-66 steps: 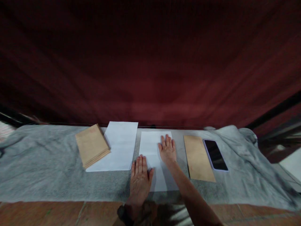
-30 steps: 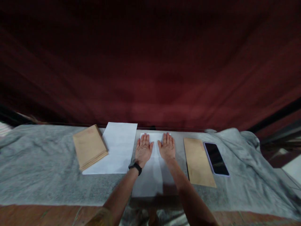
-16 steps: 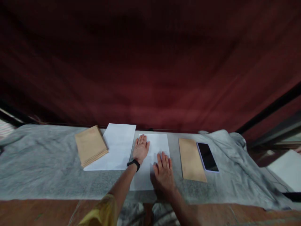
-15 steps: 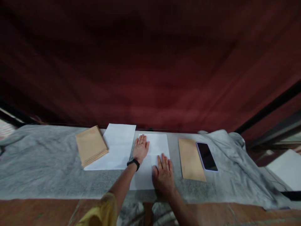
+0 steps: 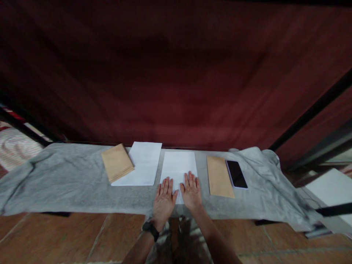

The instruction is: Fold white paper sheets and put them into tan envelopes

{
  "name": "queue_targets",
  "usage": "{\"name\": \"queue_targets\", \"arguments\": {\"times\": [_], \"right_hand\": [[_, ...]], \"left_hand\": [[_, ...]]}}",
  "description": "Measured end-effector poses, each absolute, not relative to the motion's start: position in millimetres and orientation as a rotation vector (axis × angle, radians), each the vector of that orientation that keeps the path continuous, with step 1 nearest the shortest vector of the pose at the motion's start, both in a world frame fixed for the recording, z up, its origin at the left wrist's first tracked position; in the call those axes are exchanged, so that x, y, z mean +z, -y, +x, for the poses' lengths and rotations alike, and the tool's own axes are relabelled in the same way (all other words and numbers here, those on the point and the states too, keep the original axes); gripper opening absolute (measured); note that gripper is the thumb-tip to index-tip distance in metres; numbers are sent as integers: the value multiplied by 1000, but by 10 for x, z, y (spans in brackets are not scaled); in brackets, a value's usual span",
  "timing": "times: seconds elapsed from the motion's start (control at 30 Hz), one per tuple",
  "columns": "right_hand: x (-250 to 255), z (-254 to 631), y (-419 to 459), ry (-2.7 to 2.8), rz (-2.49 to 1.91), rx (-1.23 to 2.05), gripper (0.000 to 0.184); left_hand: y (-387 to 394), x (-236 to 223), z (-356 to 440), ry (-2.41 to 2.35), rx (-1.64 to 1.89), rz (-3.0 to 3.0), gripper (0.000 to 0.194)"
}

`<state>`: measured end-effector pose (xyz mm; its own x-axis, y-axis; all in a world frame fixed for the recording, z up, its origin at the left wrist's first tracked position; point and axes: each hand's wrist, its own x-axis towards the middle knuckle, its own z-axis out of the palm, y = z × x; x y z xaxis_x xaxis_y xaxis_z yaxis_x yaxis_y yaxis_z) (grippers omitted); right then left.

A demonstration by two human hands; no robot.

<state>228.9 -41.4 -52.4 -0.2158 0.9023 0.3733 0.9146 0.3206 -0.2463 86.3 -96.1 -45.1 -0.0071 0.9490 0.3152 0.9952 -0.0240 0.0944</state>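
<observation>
A white sheet of paper (image 5: 180,161) lies in front of me on a grey cloth. My left hand (image 5: 164,200) rests flat on its near left part, fingers stretched out, a black band on the wrist. Beside it, my right hand (image 5: 191,190) lies flat on the near right part, fingers slightly apart. Neither hand grips anything. A single brown envelope (image 5: 220,176) is to the right of the sheet. Left of the sheet, more white paper (image 5: 144,165) lies partly under a stack of brown envelopes (image 5: 117,161).
A phone (image 5: 237,174) lies against the right side of the single envelope. The grey cloth (image 5: 71,176) covers the long, narrow surface and is bunched at the right. Behind stands a dark red curtain (image 5: 176,84). Brown floor tiles (image 5: 68,234) show below the near edge.
My left hand has slid from the sheet's upper part back toward me, level with the right hand. Both hands stay flat. The camera view has shifted somewhat.
</observation>
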Motion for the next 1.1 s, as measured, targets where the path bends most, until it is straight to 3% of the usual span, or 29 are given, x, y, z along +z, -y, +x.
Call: {"name": "queue_targets", "arguments": {"times": [0.53,0.9,1.1], "right_hand": [[-652,2778,852,2033,-1624,-210,57],[-325,2248,645,2266,-1501,192,54],[-492,2464,517,2238,-1508,46,52]], "left_hand": [[1279,-400,623,2193,-505,-1940,61],[819,-294,1042,2078,-407,-2258,55],[713,-348,879,2033,-397,-2274,55]]}}
